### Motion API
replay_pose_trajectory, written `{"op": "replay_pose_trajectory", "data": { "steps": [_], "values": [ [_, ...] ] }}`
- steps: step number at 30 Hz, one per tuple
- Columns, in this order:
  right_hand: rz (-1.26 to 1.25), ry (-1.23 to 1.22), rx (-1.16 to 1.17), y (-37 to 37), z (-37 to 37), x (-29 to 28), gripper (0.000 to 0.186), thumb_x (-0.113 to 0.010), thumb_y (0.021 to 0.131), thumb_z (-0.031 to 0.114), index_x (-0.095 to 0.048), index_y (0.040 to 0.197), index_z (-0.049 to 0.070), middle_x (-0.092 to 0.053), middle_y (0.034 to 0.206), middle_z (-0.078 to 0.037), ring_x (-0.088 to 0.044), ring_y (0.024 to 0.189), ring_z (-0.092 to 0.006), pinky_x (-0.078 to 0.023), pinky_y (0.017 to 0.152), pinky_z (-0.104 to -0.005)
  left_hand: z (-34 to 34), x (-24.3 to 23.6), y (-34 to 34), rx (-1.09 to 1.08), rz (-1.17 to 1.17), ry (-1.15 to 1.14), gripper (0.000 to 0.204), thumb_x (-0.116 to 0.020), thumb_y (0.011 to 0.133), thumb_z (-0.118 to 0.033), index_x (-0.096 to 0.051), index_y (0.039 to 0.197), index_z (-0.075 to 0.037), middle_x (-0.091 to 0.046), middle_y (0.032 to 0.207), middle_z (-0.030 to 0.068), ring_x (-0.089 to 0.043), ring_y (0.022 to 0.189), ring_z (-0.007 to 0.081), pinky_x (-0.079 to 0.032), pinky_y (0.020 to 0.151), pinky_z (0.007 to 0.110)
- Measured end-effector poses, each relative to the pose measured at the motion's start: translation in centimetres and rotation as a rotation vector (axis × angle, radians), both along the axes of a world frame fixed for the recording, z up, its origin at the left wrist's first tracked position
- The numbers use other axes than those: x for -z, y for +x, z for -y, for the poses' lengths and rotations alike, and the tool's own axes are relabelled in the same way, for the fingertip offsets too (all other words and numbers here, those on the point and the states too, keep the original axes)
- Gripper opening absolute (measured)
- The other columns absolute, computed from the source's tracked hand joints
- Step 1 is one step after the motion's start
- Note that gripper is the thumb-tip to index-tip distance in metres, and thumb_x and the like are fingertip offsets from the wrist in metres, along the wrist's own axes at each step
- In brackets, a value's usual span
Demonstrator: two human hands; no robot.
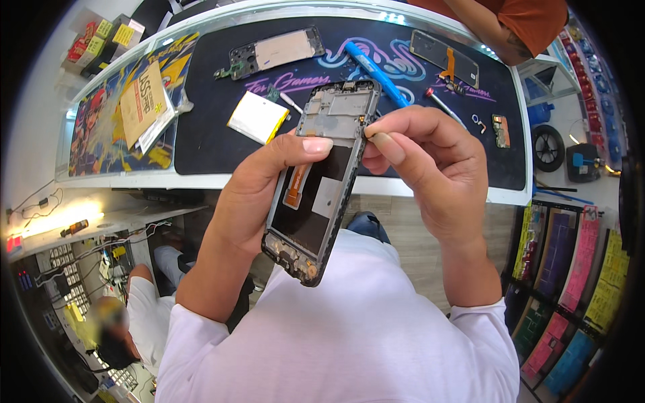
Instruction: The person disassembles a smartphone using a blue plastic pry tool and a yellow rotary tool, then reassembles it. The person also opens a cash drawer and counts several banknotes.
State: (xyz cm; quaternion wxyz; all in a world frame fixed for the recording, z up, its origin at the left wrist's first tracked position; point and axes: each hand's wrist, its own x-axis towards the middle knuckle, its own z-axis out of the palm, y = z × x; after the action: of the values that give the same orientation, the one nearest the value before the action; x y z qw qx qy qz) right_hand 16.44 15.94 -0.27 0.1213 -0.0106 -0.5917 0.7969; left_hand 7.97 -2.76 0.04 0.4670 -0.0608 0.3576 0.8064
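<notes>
Fingers of my left hand (259, 178) are mostly hidden behind the phone frame (321, 176), so you basically just get the thumb. No clue what, if anything, my right hand (437, 164) has between its fingertips at the frame's 2 o'clock edge, way too tiny. Loose bits (479, 123) at 2 o'clock on the counter (507, 195)? Too small to name. The orange sleeve (534, 23) between 1 and 2 gets chopped by the top edge, the person (151, 312) at 8 has a blurred face, and my white shirt (342, 322) runs off at 6.
</notes>
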Motion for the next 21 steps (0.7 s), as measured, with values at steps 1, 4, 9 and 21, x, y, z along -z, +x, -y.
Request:
{"op": "replay_pose_trajectory", "data": {
  "steps": [1, 4, 9, 21],
  "values": [
    [0.014, -0.088, -0.005, -0.3, -0.2, 0.2, 0.016, -0.071, 0.101, 0.002, -0.072, 0.115, -0.005, -0.076, 0.101, -0.009, -0.072, 0.090, -0.0117, -0.058, 0.081, -0.0248, -0.1, 0.1, -1.2, 0.142, 0.013, 0.164, 0.033, -0.063, 0.101, -0.019, -0.067, 0.125, 0.003, -0.076, 0.104, 0.0100, -0.076, 0.084, 0.0135, -0.064, 0.073, 0.027],
    [0.060, -0.282, -0.087, -1.5, -1.5, 0.3, 0.017, -0.069, 0.103, 0.005, -0.072, 0.117, -0.004, -0.077, 0.101, -0.011, -0.072, 0.091, -0.0124, -0.058, 0.080, -0.0253, -1.1, 0.5, -1.5, 0.048, -0.030, 0.060, 0.038, -0.062, 0.098, -0.027, -0.065, 0.115, 0.007, -0.068, 0.088, 0.0101, -0.066, 0.067, 0.0153, -0.057, 0.053, 0.026],
    [0.162, -0.391, -0.133, -1.7, -4.0, -0.2, 0.021, -0.060, 0.107, 0.012, -0.065, 0.119, -0.004, -0.073, 0.099, -0.014, -0.074, 0.083, -0.0185, -0.060, 0.076, -0.0291, -2.7, 1.4, -1.7, 0.110, -0.043, 0.291, 0.038, -0.063, 0.100, -0.019, -0.065, 0.131, 0.004, -0.076, 0.110, 0.0105, -0.076, 0.089, 0.0126, -0.064, 0.078, 0.027],
    [0.126, -0.067, -0.035, -1.3, -9.2, 1.2, 0.018, -0.071, 0.103, 0.009, -0.072, 0.115, -0.004, -0.076, 0.099, -0.010, -0.071, 0.085, -0.0132, -0.057, 0.078, -0.0256, -6.1, 2.0, -0.4, -0.067, -0.015, 0.193, 0.038, -0.060, 0.100, -0.026, -0.054, 0.123, 0.004, -0.055, 0.093, 0.0120, -0.060, 0.072, 0.0169, -0.054, 0.047, 0.028]
  ]
}}
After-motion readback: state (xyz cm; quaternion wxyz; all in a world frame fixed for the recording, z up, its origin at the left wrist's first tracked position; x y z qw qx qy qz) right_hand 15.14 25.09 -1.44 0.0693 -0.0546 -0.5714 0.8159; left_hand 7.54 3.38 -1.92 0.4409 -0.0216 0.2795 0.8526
